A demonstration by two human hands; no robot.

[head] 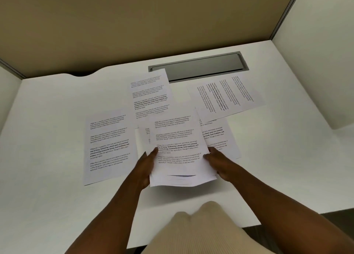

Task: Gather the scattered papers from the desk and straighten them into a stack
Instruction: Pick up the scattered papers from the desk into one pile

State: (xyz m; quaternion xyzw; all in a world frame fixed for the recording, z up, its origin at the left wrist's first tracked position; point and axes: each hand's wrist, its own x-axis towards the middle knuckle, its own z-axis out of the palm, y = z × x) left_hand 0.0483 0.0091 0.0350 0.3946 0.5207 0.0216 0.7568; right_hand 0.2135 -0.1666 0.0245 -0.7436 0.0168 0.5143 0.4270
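A loose bundle of printed sheets (pixel 178 152) is lifted just above the white desk (pixel 47 196), its lower edges uneven. My left hand (pixel 145 169) grips the bundle's left edge with the thumb on top. Its right edge is held by my right hand (pixel 220 162). One sheet (pixel 109 144) lies flat to the left. Another sheet (pixel 150 95) lies behind the bundle, overlapping the grey cover. A sheet turned sideways (pixel 226 96) rests at the back right. A further sheet (pixel 220 137) lies partly hidden under the bundle on the right.
A grey metal cable cover (pixel 203 65) is set into the desk at the back. Beige partition walls (pixel 134 24) enclose the desk behind and at both sides. The desk's front edge runs near my beige-clothed lap (pixel 201 232).
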